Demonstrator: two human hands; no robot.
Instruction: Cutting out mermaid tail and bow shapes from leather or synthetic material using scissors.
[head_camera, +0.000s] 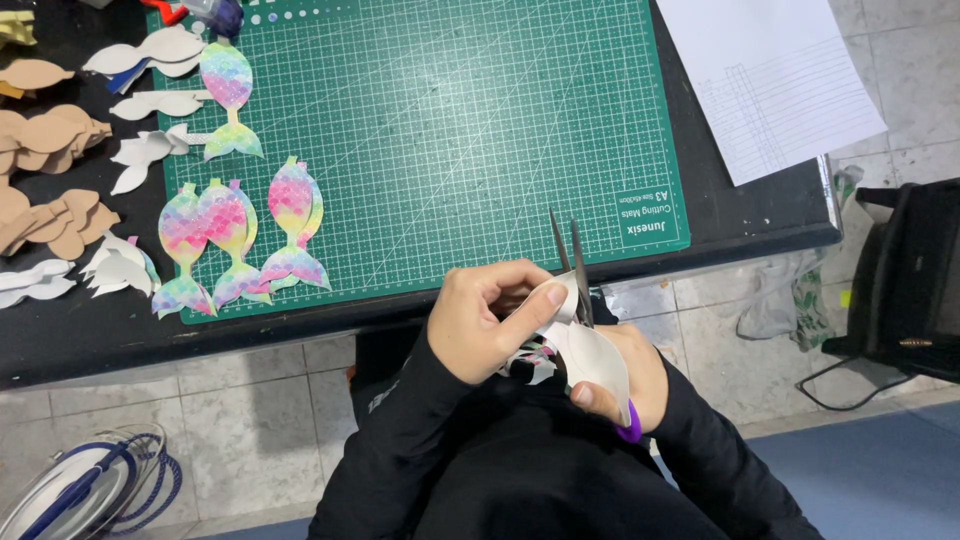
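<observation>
Left hand (485, 320): pinching the white-backed mermaid-tail sheet (590, 355) just below the green cutting mat (440, 130), steadying it for the blades.
Right hand (625, 385): closed on purple-handled scissors (572, 265), blades slightly parted, pointing toward the mat.
Finished tails (235, 240): laid at the mat's left edge, clear of the cutting.

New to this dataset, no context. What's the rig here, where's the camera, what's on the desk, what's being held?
There is no machine: a person works bare-handed, and one camera on their head looks down. The left hand pinches a white sheet piece with a colourful printed side. The right hand works purple-handled scissors, blades slightly parted, cutting it. On the black table lies a green cutting mat with rainbow mermaid-tail cutouts; white and tan cutouts sit to the left, a lined paper sheet to the right.
</observation>
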